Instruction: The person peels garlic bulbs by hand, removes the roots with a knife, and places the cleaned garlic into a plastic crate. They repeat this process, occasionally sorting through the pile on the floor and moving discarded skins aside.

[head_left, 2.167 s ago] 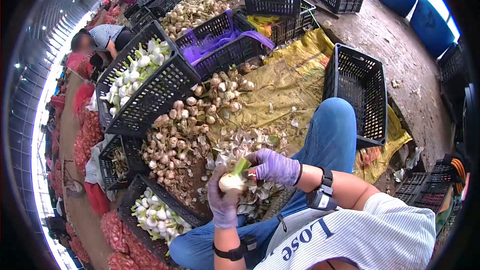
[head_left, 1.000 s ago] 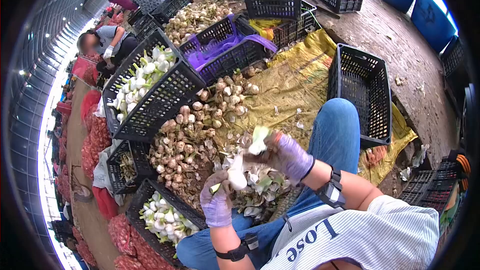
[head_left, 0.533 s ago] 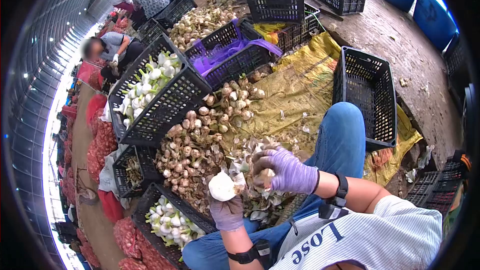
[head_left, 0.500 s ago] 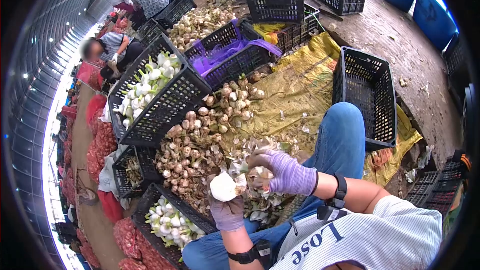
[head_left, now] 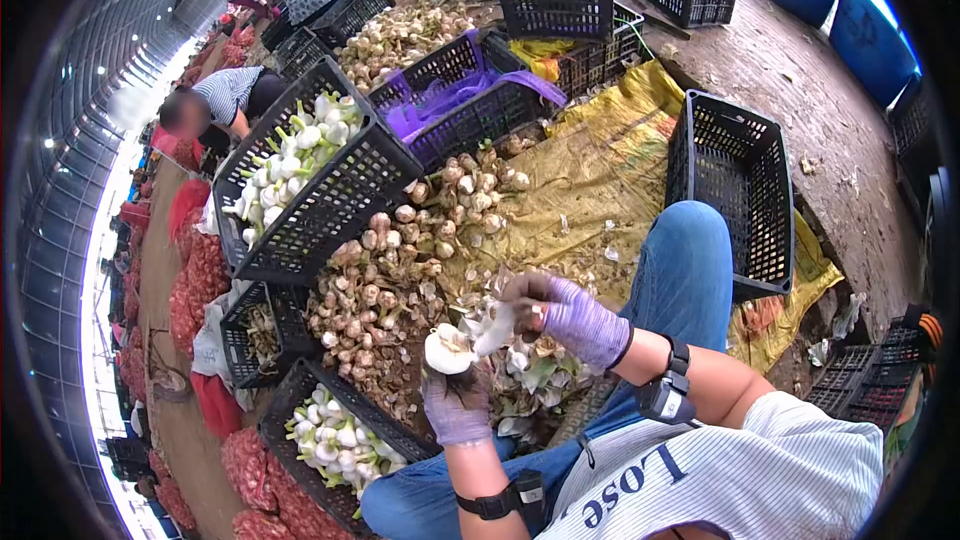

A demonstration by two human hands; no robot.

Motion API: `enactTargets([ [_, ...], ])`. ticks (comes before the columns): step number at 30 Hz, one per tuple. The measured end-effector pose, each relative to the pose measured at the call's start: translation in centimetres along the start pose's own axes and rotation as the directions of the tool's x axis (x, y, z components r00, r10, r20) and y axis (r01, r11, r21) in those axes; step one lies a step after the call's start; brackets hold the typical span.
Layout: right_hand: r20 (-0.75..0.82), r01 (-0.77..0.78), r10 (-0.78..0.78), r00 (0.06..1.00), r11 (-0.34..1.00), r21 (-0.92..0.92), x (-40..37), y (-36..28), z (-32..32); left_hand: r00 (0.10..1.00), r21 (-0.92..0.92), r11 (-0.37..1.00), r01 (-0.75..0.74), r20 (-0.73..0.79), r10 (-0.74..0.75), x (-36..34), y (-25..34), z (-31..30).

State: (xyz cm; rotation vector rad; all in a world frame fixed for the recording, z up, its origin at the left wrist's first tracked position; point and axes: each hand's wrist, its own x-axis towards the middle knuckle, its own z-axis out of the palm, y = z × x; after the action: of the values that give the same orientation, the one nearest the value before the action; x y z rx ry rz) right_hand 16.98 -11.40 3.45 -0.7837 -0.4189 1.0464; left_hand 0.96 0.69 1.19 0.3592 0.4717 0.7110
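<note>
My left hand [head_left: 455,402], in a purple glove, holds a white garlic bulb [head_left: 446,349] up over my lap. Gloved in purple too, my right hand [head_left: 570,314] pinches a strip of white skin [head_left: 494,327] that still hangs from the bulb's right side. Below both hands lies a heap of peeled skins and green stalks [head_left: 530,375]. A pile of unpeeled, dirty garlic bulbs [head_left: 395,260] spreads on the yellow tarp [head_left: 590,170] just beyond my hands.
A tilted black crate of peeled white garlic [head_left: 300,175] stands at the left; another crate of peeled bulbs [head_left: 330,430] sits by my left knee. A black crate with nothing in it [head_left: 735,185] stands right of my knee. Other people [head_left: 215,105] work at the far left.
My right hand has shifted from cupping loose skins beside the bulb to pulling a strip of skin off it. The bulb in my left hand sits slightly higher.
</note>
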Motion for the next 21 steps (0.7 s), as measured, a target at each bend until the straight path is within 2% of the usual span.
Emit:
enactTargets([
  [1, -0.005, -0.080, 0.081, 0.997, 0.965, -0.250, 0.0, -0.2, 0.2, 1.000, 0.000, 1.000, 0.002, 0.002, -0.002, 0.2, -0.1, -0.1],
  [3, 0.130, 0.015, 0.039, 0.991, 0.920, -0.391, -0.4, 0.7, 1.2, 0.998, -0.028, 0.999, 0.042, -0.051, -0.043, 0.4, -0.5, -0.7],
  [4, 0.143, 0.075, -0.013, 0.990, 0.897, -0.436, -0.7, -0.2, 2.3, 0.999, 0.069, 0.998, 0.011, -0.053, -0.007, 0.6, -0.7, -1.1],
  [5, 0.141, 0.073, -0.013, 0.990, 0.897, -0.435, -0.5, 0.2, 2.3, 0.998, 0.069, 0.998, 0.013, -0.054, -0.009, 0.4, -1.0, -1.3],
  [7, 0.171, 0.206, -0.115, 0.978, 0.587, -0.783, -0.1, 1.5, 2.3, 0.993, 0.351, 0.933, -0.082, -0.051, 0.107, 0.0, -1.7, -1.1],
  [9, 0.157, 0.180, -0.088, 0.984, 0.545, -0.819, 0.0, 2.9, 2.1, 0.990, 0.343, 0.935, -0.092, -0.065, 0.122, -0.5, -2.1, -0.8],
  [11, 0.228, 0.115, -0.010, 0.974, 0.884, -0.453, 0.5, 4.4, 1.0, 0.985, 0.317, 0.941, -0.116, -0.089, 0.151, -0.6, -2.2, -0.5],
  [13, 0.245, 0.140, -0.010, 0.970, 0.843, -0.520, 0.7, 5.1, 0.1, 0.988, 0.308, 0.945, -0.106, -0.077, 0.136, -0.5, -1.8, -1.2],
  [14, 0.266, 0.036, 0.015, 0.964, 0.982, -0.185, 0.7, 5.2, -0.2, 0.974, 0.357, 0.924, -0.140, -0.118, 0.193, -0.6, -1.5, -1.8],
  [15, 0.293, -0.084, 0.030, 0.956, 0.981, 0.174, 1.0, 5.1, -0.4, 0.956, 0.407, 0.898, -0.168, -0.156, 0.249, -0.5, -1.0, -2.3],
  [16, 0.224, -0.026, -0.003, 0.975, 0.992, 0.126, 1.4, 4.8, -0.4, 0.948, 0.475, 0.841, -0.259, -0.042, 0.315, -0.1, 0.4, -2.7],
  [17, 0.219, -0.037, 0.008, 0.976, 0.990, 0.132, 2.0, 4.9, -1.2, 0.906, 0.528, 0.804, -0.275, -0.138, 0.401, -0.3, 2.3, -2.2],
  [18, 0.242, -0.057, 0.028, 0.970, 0.992, 0.112, 2.6, 5.0, -2.2, 0.759, 0.694, 0.624, -0.360, -0.170, 0.628, -0.6, 4.1, -1.9],
  [19, 0.262, -0.072, 0.046, 0.964, 0.993, 0.092, 3.0, 5.2, -3.3, 0.544, 0.898, 0.361, -0.250, -0.178, 0.820, -0.3, 6.7, -3.3],
  [20, 0.216, -0.052, 0.052, 0.975, 0.999, -0.006, 3.3, 5.5, -4.1, 0.440, 0.966, 0.129, -0.223, -0.018, 0.898, -1.4, 10.1, -6.3],
  [21, 0.205, -0.054, 0.052, 0.977, 0.999, 0.003, 3.4, 6.1, -5.0, 0.336, 0.969, -0.066, -0.236, 0.146, 0.930, -1.8, 12.2, -7.0],
])
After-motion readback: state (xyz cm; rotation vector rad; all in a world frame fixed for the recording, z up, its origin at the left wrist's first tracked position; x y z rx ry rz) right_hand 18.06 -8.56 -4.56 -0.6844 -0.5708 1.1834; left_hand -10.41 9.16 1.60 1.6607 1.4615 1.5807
